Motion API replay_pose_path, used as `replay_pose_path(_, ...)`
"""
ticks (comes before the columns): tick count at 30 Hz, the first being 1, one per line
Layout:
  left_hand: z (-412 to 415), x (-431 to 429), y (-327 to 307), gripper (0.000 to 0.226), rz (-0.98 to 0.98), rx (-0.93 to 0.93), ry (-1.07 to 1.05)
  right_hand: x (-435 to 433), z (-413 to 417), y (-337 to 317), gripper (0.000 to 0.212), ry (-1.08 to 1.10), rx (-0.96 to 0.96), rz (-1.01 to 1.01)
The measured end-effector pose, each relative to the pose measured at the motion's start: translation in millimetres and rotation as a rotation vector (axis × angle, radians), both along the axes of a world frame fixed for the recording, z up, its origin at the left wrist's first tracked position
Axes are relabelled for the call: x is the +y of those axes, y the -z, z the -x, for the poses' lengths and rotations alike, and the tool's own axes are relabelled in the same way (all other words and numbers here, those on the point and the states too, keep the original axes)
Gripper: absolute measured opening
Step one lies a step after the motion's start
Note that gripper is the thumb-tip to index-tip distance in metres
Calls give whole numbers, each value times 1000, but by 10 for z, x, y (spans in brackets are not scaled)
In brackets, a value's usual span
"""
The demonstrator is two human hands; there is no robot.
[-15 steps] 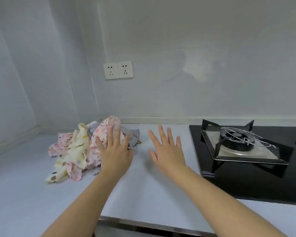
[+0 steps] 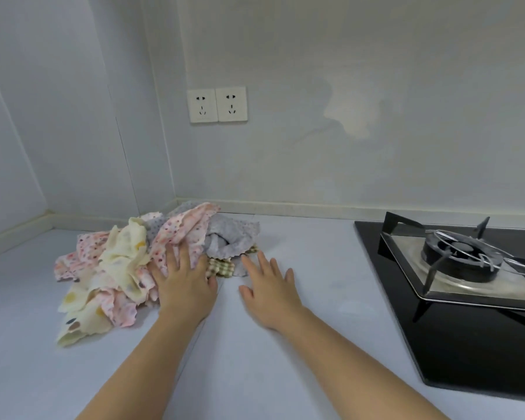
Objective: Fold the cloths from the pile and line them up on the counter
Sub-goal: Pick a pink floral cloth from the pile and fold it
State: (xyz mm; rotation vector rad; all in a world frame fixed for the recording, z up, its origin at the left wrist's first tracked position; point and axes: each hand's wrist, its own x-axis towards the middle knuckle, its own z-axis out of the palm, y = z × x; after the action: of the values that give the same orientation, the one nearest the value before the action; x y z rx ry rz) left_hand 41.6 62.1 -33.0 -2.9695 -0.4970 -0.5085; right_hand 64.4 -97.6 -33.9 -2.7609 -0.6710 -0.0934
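Barely begun, by the look of it: no folded cloth to be seen, no row laid out. Everything left to do: picking one cloth out, spreading, folding, setting down in line, and so on through the heap.

Loose pile of crumpled patterned cloths [image 2: 128, 268] lying on the pale lilac-white counter [image 2: 255, 374], under and to the left of the left hand [image 2: 185, 283], reaching back toward the grey-white wall [image 2: 376, 56]. In it:

- a pink flower-printed cloth with a frilled edge [image 2: 188, 228];
- a cream-yellow cloth with big coloured dots [image 2: 125, 259], left of the left hand;
- a grey printed cloth [image 2: 234, 234], beyond the gap between the two hands;
- a small green-and-brown checked cloth [image 2: 221, 266], peeping out just between the fingertips of both hands.

Left hand palm down, fingers straight and a little spread, resting on the pink flower-printed cloth; gripping nothing. Right hand [image 2: 267, 291] also flat and spread, holding nothing, on or low over the counter just right of the pile. Forefinger tip right at the edge of the grey printed cloth; touching or not, impossible to tell.

Well to the right of the right hand, a black glass gas hob [image 2: 467, 353] set into the counter, with a round dark burner under a black pronged pan support [image 2: 461, 253] on a steel tray [image 2: 467, 286]. Apart from the pile, yet bounding the counter on that side; probably best to lay the row in front of the hands, short of the hob. On the wall beyond the hands, a pair of white wall sockets [image 2: 217, 105] and a pale patch of worn paint [image 2: 352, 116].

Likely snag: cloths tangled, apt to come up together.
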Motion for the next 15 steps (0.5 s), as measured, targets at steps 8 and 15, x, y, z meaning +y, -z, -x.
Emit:
replay_pose_path(8, -115, 16, 21, 60, 60, -130, -15, -5, -25, 40, 59, -10, 40, -53)
replay_pose_path(15, -66, 94, -100, 27, 127, -447, 154, -54, 102, -6, 60, -35, 72, -157)
